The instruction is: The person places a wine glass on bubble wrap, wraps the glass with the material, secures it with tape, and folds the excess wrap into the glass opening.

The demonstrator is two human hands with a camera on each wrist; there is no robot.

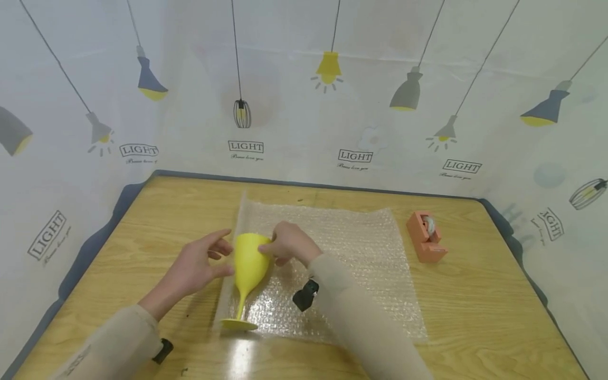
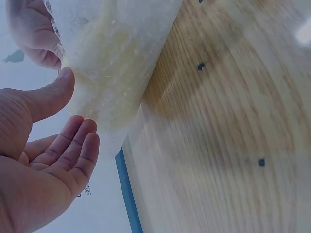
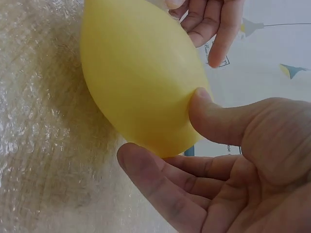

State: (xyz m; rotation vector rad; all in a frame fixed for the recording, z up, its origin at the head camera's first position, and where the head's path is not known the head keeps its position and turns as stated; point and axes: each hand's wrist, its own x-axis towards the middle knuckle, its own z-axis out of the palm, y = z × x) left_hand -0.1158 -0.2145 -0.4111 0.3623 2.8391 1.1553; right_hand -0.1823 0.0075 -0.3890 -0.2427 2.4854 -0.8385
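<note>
Along the wrap's left edge: a yellow goblet seems to lie on its side over the bubble wrap, mouth pointing away from the person, foot over the sheet's near left corner.
Right hand: thumb and index finger grip the bowl close to the rim.
Left hand: fingers loosely straight, well parted from the thumb, with hold of nothing; whether the thumb tip touches the wrap is hard to tell.
Turned-up wrap: rises between the left hand and the goblet; yellow shows through it in the left wrist view.
Goblet against wrap: the step looks like settling the goblet at the sheet's edge for covering.
Next for the left fingers: likely catching the raised edge and laying it over the bowl while the right hand steadies the rim; the thin stem suggests a light touch.
Left of the sheet: bare bench, room for the left hand.
Right of the goblet: most of the sheet lies flat, crossed by the right sleeve; beyond its right edge stands an orange tape dispenser, well apart from both hands.
Near edge: little wrap to spare past the foot.
</note>
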